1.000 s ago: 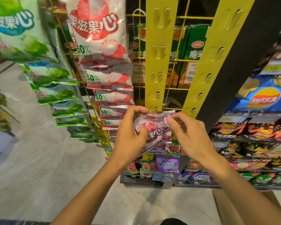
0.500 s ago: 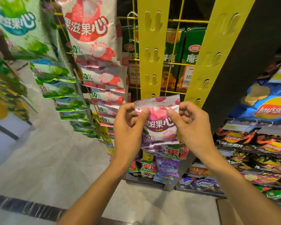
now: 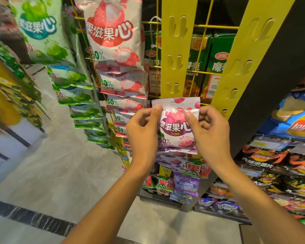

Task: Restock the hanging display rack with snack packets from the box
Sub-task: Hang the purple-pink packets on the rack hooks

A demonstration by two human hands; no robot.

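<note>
A pink-and-purple snack packet (image 3: 176,131) is held upright in front of the middle yellow hanging strip (image 3: 176,55). My left hand (image 3: 143,131) pinches its upper left corner, thumb on the front. My right hand (image 3: 209,132) pinches its upper right side the same way. The packet's top edge sits just below the strip's lowest visible empty hooks. More purple packets (image 3: 173,160) hang directly beneath it. The strip's upper hooks are bare. The box shows only as a brown corner (image 3: 250,234) at the bottom right.
Red packets (image 3: 120,67) fill the strip to the left, green ones (image 3: 72,88) the one beyond. A second yellow strip (image 3: 243,60) slants at the right, its hooks bare. Chip bags (image 3: 292,120) fill shelves at the right. Grey floor (image 3: 60,164) lies at the left.
Both hands turned the packet from crumpled and tilted to flat and upright, then lifted it slightly toward the strip. The camera also moved closer.
</note>
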